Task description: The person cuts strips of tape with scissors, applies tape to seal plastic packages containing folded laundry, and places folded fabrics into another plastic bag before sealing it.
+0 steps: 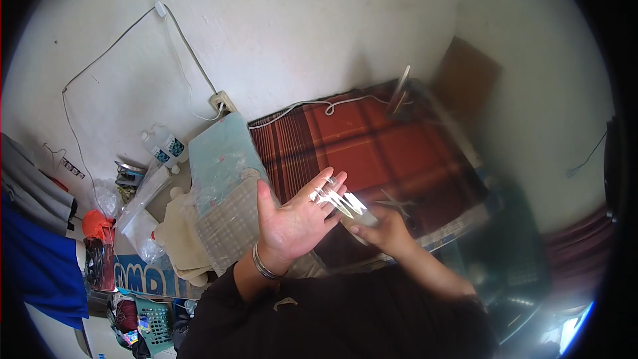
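Note:
My left hand (290, 221) is palm up in front of my body, thumb stretched out and fingers extended. Metal bangles circle that wrist. Glare covers part of its fingers, where a glossy clear strip appears to lie against them. My right hand (385, 229) is closed around a shiny, see-through object (361, 218), thumb on its near side. It looks like clear plastic or a roll of clear tape, but reflections hide its exact kind. Just beyond the right hand, scissors (397, 201) seem to lie on the red plaid cloth (359, 136).
A slim upright object (401, 86) stands at the cloth's far end, near a white cable (329, 108). Leftward are a pale blue board (222, 149), a wall socket (221, 101), plastic bottles (163, 145) and plastic bags (141, 234). A green basket (154, 324) sits lower left.

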`<state>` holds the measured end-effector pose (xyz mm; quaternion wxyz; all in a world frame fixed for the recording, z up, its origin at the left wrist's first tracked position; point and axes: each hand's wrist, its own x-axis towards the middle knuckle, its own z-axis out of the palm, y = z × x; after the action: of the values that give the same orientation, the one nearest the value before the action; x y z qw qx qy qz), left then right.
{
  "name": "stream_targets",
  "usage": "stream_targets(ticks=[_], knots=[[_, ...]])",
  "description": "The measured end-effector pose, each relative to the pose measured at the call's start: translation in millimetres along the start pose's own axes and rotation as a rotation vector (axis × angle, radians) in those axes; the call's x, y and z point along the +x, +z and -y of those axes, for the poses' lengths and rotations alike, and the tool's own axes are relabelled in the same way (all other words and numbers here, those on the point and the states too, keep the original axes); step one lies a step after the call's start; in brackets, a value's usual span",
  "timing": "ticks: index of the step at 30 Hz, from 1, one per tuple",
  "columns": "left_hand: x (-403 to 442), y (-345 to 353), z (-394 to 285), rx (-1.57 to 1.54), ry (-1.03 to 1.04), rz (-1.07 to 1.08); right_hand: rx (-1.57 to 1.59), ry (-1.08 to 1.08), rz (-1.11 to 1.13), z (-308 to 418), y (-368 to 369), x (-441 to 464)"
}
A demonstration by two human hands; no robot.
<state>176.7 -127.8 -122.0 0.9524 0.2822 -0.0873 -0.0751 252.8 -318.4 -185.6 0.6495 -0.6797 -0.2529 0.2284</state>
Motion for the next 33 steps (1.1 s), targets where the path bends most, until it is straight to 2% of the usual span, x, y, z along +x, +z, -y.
stream_targets(ticks=[6, 22, 24, 26, 28, 30, 33], knots=[[-1, 1, 3, 0.050, 0.010, 0.031, -0.066, -0.051, -0.030, -7, 0, 3], [7, 2, 15, 0.101, 0.000, 0.139, -0.089, 0.027, 0.007, -18, -8, 1], [11, 3, 16, 0.091, -0.008, 0.148, -0.068, -0.127, -0.051, -40, -17, 1], [13, 4, 12, 0.211, -0.024, 0.104, -0.038, -0.200, -0.196, -59, -38, 10], [12, 2, 12, 0.209, -0.038, 0.096, -0.707, -0.044, -0.336, -71, -72, 12], [11, -2, 9, 0.255, -0.051, 0.062, -1.160, 0.097, -0.362, -109, -96, -3], [12, -7, 5, 0.267, -0.091, 0.067, -1.181, 0.094, -0.265, -136, -110, -21]])
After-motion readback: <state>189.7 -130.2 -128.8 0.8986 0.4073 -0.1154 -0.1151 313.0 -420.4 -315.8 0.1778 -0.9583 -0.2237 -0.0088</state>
